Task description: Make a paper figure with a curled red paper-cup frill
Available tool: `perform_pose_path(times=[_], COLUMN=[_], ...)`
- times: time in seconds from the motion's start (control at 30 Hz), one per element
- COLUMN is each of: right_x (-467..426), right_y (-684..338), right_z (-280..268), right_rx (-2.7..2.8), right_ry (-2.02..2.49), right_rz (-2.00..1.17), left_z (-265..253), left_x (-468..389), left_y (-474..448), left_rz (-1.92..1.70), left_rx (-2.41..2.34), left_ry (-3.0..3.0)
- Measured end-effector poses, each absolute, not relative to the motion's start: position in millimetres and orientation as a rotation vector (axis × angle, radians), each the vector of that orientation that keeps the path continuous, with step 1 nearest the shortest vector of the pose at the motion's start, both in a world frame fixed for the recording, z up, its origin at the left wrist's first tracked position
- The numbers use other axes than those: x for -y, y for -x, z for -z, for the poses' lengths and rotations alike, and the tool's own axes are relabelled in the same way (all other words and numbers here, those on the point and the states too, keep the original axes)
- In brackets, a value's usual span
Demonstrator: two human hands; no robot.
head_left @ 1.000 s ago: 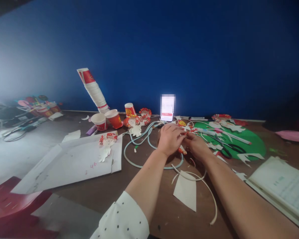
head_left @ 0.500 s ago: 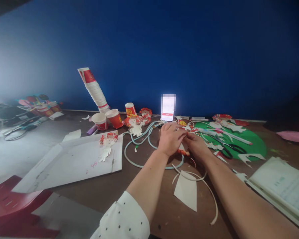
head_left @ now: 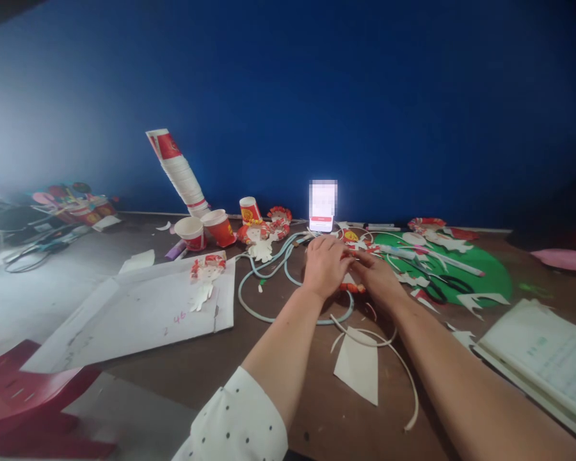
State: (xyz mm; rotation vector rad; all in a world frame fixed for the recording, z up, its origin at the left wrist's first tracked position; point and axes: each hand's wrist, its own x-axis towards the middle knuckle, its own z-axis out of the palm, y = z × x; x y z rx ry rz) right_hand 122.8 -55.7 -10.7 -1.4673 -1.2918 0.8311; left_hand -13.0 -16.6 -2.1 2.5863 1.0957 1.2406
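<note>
My left hand [head_left: 324,266] and my right hand [head_left: 377,278] meet over the middle of the table, fingers bent and closed together. Between them is a red and white paper cutout [head_left: 352,287], its curled orange-red edge showing below the fingers; the hands hide the rest. A pale blue cable [head_left: 259,315] loops on the table beside and beneath the left hand. White cut paper [head_left: 360,368] and thin off-white paper strips [head_left: 409,378] lie nearer to me, between my forearms.
A lit phone [head_left: 321,208] stands against the blue wall. Leftward are a leaning stack of paper cups [head_left: 185,179], loose cups [head_left: 219,227] and a white board [head_left: 139,320]. Scissors [head_left: 444,282] and paper scraps lie over a green disc [head_left: 489,275] on the right, near an open notebook [head_left: 547,352].
My fingers have shifted around the paper cutout, the hands drawing closer together. More of its red curled edge now shows beneath them. The view has moved slightly.
</note>
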Motion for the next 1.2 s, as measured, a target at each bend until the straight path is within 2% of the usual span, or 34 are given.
perform_pose_path(times=[0.3, 0.77, 1.0, 1.2], right_x=[59.2, 55.8, 55.1, 57.8], right_y=[-118.0, -120.6, -120.4, -117.2], right_z=[8.9, 12.7, 14.3, 12.4], right_rx=[1.247, 1.156, 1.221, 1.269], right_ry=[1.420, 1.563, 1.497, 1.390], right_rz=[-0.957, -0.881, -0.852, -0.955], left_z=[1.7, 0.3, 1.1, 1.4], left_x=[17.4, 15.7, 16.0, 13.7], left_y=[11.2, 12.6, 12.2, 14.1], left_rz=[-1.136, -1.126, -1.145, -1.111], left_rx=[-1.199, -1.063, -1.096, -1.247], left_ry=[-2.547, -2.472, -2.453, -2.398])
